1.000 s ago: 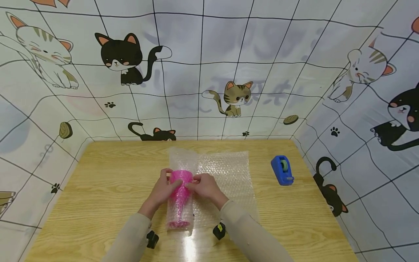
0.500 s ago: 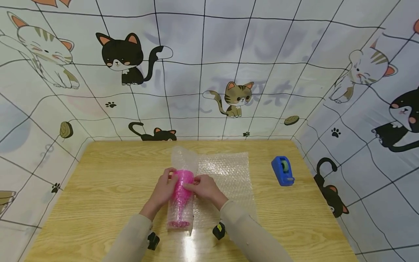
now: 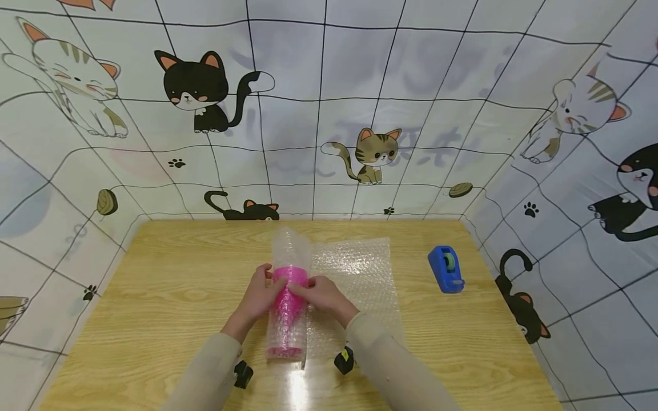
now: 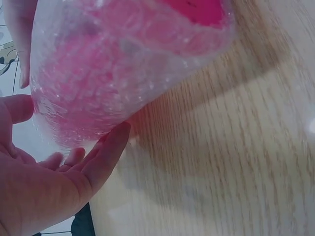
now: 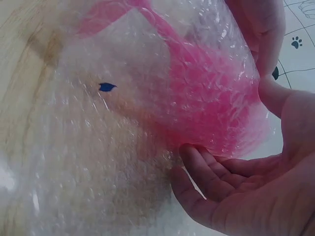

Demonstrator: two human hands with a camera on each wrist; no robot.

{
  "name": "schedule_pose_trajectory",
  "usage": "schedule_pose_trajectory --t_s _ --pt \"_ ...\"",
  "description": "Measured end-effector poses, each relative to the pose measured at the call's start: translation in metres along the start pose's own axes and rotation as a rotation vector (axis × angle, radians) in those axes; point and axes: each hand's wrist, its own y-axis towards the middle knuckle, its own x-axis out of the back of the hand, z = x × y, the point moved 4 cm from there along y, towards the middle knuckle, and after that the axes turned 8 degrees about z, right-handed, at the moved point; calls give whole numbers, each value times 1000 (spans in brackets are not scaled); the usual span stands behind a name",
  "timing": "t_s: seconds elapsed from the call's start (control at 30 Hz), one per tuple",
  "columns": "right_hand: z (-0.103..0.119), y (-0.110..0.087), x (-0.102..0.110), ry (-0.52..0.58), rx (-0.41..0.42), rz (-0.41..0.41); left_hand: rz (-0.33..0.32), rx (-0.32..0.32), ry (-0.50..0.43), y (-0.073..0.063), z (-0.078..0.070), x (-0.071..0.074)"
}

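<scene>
A pink goblet (image 3: 290, 297) lies on its side inside bubble wrap (image 3: 354, 268), cup end away from me and foot end near me. Its wide cup, narrow stem and foot show through the film in the right wrist view. My left hand (image 3: 258, 295) grips the roll at the cup on the left, thumb on top and fingers low along the side. From the right, my right hand (image 3: 324, 295) holds the same cup, its thumb close to the left thumb and its fingers (image 5: 209, 174) curved under the roll. Flat bubble wrap extends rightward from the roll.
A blue tape dispenser (image 3: 446, 269) stands at the right of the wooden table (image 3: 190, 274). Cat-printed cloth (image 3: 293, 125) surrounds the back and sides. A small dark blue mark (image 5: 107, 87) shows through the wrap.
The wrapped goblet has shifted slightly to the right, with both hands staying on it. My left thumb lifted back a little and lies over the wrap again. The head view has drifted slightly.
</scene>
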Motion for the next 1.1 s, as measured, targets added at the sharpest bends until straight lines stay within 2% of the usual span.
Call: schedule_pose_trajectory --t_s 0.1,0.27,0.43,0.53,0.77,1.1 --pt "-1 1 -1 18 1 16 12 40 1 -1 1 0" --pt "-5 5 1 60 23 60 35 71 -5 -2 2 -1" --pt "-9 9 4 98 43 114 72 115 -42 -2 4 -5" --pt "-11 9 5 116 40 132 76 124 -49 -2 3 -7" --pt "-11 6 10 116 13 116 65 135 -21 -3 -2 -9" --pt "-12 9 12 146 33 122 58 132 -10 -2 -2 -11"
